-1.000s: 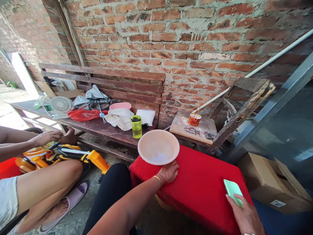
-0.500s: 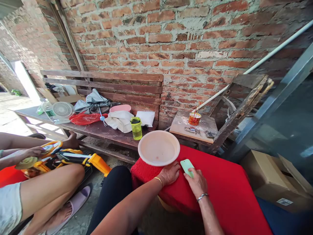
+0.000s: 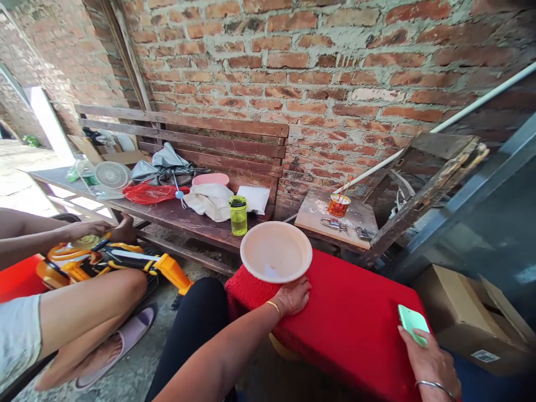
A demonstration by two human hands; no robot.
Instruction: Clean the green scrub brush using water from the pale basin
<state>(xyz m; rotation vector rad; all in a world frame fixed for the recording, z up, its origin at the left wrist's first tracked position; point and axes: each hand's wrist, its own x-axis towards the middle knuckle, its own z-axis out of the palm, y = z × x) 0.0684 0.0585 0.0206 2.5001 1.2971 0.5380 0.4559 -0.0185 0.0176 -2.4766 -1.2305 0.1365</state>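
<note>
My left hand [image 3: 295, 296] rests on the red cloth [image 3: 347, 312], just below the near rim of a pale pink basin [image 3: 276, 251]. Its fingers lie loosely on the cloth with nothing visible in them; whether they touch the basin I cannot tell. In my right hand [image 3: 431, 363], at the cloth's right side, is a mint-green phone [image 3: 412, 322], gripped between thumb and fingers. The basin looks bare inside apart from a small speck near its bottom.
Behind the basin, a wooden bench [image 3: 201, 216] carries a yellow-green bottle [image 3: 238, 216], a white cloth, a red bag and a fan [image 3: 112, 175]. A stool [image 3: 310, 215] holds a noodle cup and padlocks. At right stands a cardboard box [image 3: 460, 318]. Another person sits at left with a yellow-black toy [image 3: 167, 271].
My right hand has carried the phone away from the basin, toward the right end of the red cloth. The left hand stays by the basin. The other person's hand has shifted over the toy.
</note>
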